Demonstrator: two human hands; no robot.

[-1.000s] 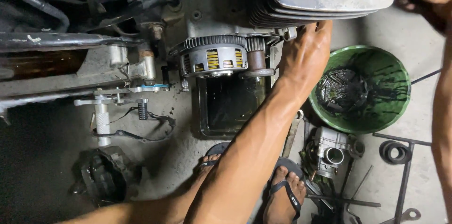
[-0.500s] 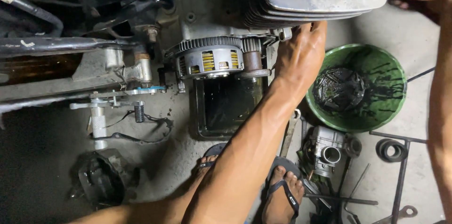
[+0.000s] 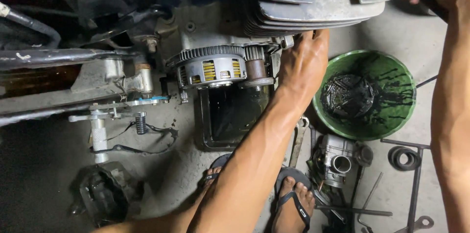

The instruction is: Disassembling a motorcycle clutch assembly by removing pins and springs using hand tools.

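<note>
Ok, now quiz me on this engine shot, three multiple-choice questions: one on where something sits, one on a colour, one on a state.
1. Where does the dark rectangular tray sit?
A. On the floor right below the clutch
B. On top of the cylinder fins
C. Inside the round basin

2. What colour is the round basin?
A. Red
B. Green
C. White

3. How is the left hand?
A. Closed around a wrench
B. Lying in the basin
C. Bare, resting against the engine beside the clutch

Answers: 1 A, the tray lies on the concrete under the toothed clutch. 2 B, its rim and wall are green under dark oily smears. 3 C, the fingers lie flat on the metal with no tool in them.
</note>
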